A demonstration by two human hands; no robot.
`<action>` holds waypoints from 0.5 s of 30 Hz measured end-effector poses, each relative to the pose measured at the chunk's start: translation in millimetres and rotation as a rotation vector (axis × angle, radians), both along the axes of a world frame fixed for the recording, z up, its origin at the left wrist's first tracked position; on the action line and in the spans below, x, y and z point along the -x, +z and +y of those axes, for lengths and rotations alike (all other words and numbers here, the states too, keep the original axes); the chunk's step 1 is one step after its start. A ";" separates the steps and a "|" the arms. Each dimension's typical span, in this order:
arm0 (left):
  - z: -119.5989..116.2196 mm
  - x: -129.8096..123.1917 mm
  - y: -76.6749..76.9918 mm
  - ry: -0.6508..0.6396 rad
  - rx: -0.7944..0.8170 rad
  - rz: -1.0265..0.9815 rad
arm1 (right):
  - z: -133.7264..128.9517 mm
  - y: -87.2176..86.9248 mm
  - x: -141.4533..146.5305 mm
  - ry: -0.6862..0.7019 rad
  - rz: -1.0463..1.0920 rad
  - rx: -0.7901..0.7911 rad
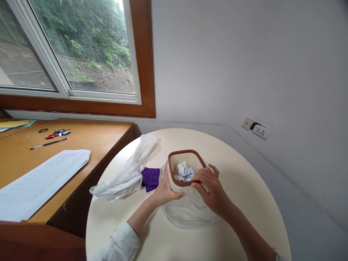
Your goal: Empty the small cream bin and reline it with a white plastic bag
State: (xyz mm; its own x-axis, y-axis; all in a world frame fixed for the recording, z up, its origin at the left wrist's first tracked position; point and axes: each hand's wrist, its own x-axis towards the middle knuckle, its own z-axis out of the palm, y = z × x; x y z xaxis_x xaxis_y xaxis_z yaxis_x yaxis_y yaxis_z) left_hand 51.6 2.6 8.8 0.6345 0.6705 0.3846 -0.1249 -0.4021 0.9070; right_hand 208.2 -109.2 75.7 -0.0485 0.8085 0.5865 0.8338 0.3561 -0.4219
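Note:
A small bin (pixel 201 155) with a brown rim stands on the round table, with crumpled white paper (pixel 184 171) inside it. My left hand (pixel 164 190) is wrapped round the bin's left side, thumb across the front. With bent fingers my right hand (pixel 210 186) grips the brown rim at its front right corner; the fingertips are partly hidden. A thin translucent plastic bag (pixel 190 217) hangs loose around the bin's lower part and spreads on the tabletop. Left of the bin lie a purple folded piece (pixel 150 178), its material unclear, and a white plastic bag (pixel 127 181).
The round cream table (pixel 244 224) reaches close to the wall. At left is a wooden desk (pixel 108 134) bearing paper sheets (pixel 46 185), a pen (pixel 48 144) and keys (pixel 58 133). A wall socket (pixel 261 131) is at right, a window (pixel 95 47) at upper left.

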 end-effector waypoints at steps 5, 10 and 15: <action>-0.8 0.8 4.2 -0.034 -0.002 -0.035 | 2.4 2.9 -0.8 0.076 -0.051 -0.032; -1.2 1.2 1.1 0.020 -0.051 0.015 | 2.1 -6.9 -3.2 0.100 0.015 -0.055; -3.0 0.3 -2.6 0.039 -0.048 0.048 | 3.4 -5.9 -3.5 0.029 0.101 -0.127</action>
